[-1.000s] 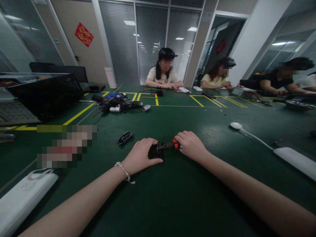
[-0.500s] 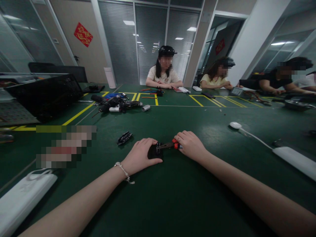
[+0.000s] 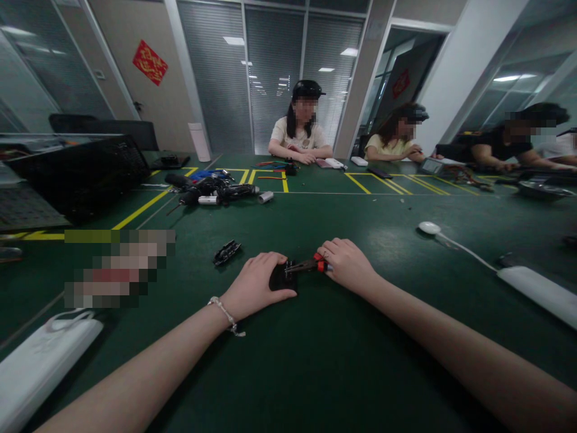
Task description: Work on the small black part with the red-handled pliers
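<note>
Small black piece [image 3: 279, 281] on green table [image 3: 324, 355], held in left hand [image 3: 253, 281]: thumb along near edge, fingers at far edge, clamped on it. Right hand [image 3: 346, 261] closed round red-handled pliers [image 3: 307, 266], tips at piece's upper face, pointing left. Forearms [image 3: 166, 355] converge from lower corners; backs of both hands upward.
</note>
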`<state>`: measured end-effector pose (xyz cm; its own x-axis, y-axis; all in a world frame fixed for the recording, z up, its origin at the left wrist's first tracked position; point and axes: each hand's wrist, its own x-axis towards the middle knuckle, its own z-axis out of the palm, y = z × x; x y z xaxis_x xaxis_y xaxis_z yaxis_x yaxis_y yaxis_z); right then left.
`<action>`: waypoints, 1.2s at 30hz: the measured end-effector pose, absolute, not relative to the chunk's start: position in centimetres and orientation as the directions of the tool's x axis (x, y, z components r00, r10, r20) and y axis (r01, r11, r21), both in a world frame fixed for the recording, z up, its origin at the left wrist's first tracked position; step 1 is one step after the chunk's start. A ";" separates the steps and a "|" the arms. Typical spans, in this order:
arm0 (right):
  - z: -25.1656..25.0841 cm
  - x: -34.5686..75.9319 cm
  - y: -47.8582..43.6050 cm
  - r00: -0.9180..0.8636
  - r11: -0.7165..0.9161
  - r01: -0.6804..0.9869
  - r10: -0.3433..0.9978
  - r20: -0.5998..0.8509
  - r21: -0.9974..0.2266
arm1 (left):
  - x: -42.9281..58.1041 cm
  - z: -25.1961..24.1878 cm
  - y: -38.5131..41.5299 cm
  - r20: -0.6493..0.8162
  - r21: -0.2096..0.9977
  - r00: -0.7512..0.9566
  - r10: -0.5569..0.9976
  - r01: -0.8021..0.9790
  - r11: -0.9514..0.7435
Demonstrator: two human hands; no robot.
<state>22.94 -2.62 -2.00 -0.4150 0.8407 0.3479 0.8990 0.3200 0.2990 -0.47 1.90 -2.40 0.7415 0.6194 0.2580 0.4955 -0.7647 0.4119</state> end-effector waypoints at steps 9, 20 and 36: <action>-1.7 23.0 -2.8 -0.394 0.309 0.911 0.848 0.354 0.273 | -0.4 -2.4 1.9 0.246 0.414 0.739 0.628 0.506 -0.757; -2.0 23.1 -2.7 -0.386 0.318 0.920 0.845 0.371 0.231 | -0.6 -2.3 1.9 0.231 0.425 0.735 0.638 0.513 -0.746; -1.9 22.8 -2.7 -0.380 0.321 0.923 0.843 0.380 0.211 | -0.5 -2.4 1.9 0.235 0.418 0.734 0.637 0.516 -0.748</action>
